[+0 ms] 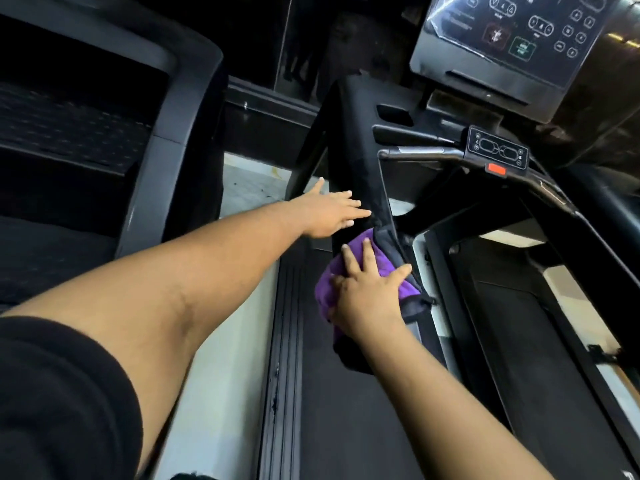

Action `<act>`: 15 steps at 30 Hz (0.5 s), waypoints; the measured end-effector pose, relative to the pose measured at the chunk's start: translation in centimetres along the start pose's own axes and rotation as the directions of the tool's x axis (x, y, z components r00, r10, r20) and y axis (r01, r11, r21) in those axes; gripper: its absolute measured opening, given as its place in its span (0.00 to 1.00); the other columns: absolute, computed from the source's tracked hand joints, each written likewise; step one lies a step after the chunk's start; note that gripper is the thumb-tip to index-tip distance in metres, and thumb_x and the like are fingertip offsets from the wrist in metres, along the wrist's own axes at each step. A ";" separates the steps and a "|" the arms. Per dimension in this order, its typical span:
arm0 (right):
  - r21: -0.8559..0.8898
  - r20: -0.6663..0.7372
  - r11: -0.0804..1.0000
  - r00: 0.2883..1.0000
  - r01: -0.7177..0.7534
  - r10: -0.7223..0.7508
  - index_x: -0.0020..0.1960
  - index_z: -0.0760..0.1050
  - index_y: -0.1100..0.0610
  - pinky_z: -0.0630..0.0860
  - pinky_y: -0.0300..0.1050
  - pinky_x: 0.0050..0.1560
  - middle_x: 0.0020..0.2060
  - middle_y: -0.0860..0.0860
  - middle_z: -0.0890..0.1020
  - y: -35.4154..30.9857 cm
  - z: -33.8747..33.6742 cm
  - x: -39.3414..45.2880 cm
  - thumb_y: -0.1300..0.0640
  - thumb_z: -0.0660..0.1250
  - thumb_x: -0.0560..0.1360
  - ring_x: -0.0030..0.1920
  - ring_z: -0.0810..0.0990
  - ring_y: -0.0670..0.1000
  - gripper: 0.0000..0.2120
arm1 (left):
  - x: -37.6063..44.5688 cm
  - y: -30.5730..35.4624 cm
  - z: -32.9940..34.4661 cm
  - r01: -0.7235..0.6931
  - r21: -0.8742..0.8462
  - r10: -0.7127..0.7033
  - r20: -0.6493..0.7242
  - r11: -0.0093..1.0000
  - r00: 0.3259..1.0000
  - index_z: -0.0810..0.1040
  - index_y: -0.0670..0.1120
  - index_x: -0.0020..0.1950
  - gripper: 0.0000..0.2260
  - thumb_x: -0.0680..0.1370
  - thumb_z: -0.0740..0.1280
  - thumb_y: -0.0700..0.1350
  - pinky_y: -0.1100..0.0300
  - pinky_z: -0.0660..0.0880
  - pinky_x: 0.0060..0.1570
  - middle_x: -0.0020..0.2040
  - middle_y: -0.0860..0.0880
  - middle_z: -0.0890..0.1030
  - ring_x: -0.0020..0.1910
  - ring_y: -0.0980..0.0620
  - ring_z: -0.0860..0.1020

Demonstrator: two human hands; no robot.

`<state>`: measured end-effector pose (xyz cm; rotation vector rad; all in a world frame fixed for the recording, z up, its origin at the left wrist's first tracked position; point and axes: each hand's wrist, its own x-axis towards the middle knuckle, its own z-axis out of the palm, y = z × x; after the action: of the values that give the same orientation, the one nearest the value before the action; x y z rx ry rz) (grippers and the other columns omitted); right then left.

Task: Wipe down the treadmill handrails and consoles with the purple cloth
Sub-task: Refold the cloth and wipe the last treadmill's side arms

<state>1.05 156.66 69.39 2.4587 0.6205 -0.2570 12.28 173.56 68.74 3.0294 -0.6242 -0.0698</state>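
Cloth: purple cloth point(349, 271) under flat right hand point(367, 296) on handrail point(356, 140), centre frame.
Left hand point(329, 213): fingers straight, resting on handrail.
Console point(512, 39): upper right.

The console point(512, 39) at one o'clock is cut by the top edge, its button markings too blurred to read.

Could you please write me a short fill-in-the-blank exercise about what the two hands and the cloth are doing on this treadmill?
1. The right hand presses a cloth whose colour is ____.
2. The left hand rests with fingers straight on the treadmill's black ____, beyond the cloth.
3. On the small control panel between the grips, the stop button is coloured ____.

Missing words: purple; handrail; red
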 end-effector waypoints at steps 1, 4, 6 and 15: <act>0.052 -0.030 0.999 0.999 -0.010 0.011 0.80 0.59 0.39 0.52 0.84 0.64 0.83 0.48 0.40 0.4 0.5 -1.5 0.35 0.60 0.78 0.81 0.33 0.60 0.32 | -0.1 -0.1 -0.1 -0.002 0.003 0.001 0.007 1.000 1.000 0.53 0.59 0.83 0.22 0.88 0.50 0.51 0.27 0.46 0.75 0.84 0.53 0.57 0.83 0.51 0.51; 0.236 -0.082 0.971 0.994 -0.048 0.070 0.81 0.52 0.35 0.66 0.71 0.64 0.82 0.45 0.37 2.5 2.3 -6.1 0.32 0.59 0.77 0.81 0.34 0.58 0.35 | -0.5 0.1 1.0 0.012 -0.028 -0.012 0.012 1.000 1.000 0.53 0.60 0.83 0.22 0.88 0.50 0.51 0.27 0.47 0.75 0.84 0.53 0.56 0.83 0.51 0.52; 0.301 -0.082 0.952 0.993 -0.056 0.084 0.80 0.49 0.34 0.69 0.68 0.61 0.82 0.43 0.36 3.5 2.2 -5.7 0.30 0.59 0.76 0.81 0.34 0.59 0.36 | -0.5 0.3 1.4 0.026 -0.058 -0.026 0.006 0.998 1.000 0.52 0.60 0.83 0.23 0.88 0.51 0.51 0.27 0.47 0.75 0.84 0.53 0.56 0.83 0.52 0.52; 0.337 -0.060 0.937 0.991 -0.089 0.116 0.82 0.46 0.36 0.69 0.69 0.65 0.82 0.46 0.38 4.3 0.3 -0.7 0.32 0.58 0.78 0.81 0.37 0.64 0.37 | 1.5 -1.8 0.7 0.001 -0.060 -0.003 -0.041 0.998 0.999 0.55 0.61 0.83 0.22 0.88 0.51 0.52 0.32 0.45 0.77 0.84 0.53 0.55 0.83 0.52 0.52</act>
<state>2.54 153.12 71.54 2.8314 0.5123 -0.2410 14.30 174.63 67.93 2.9653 -0.6046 -0.0256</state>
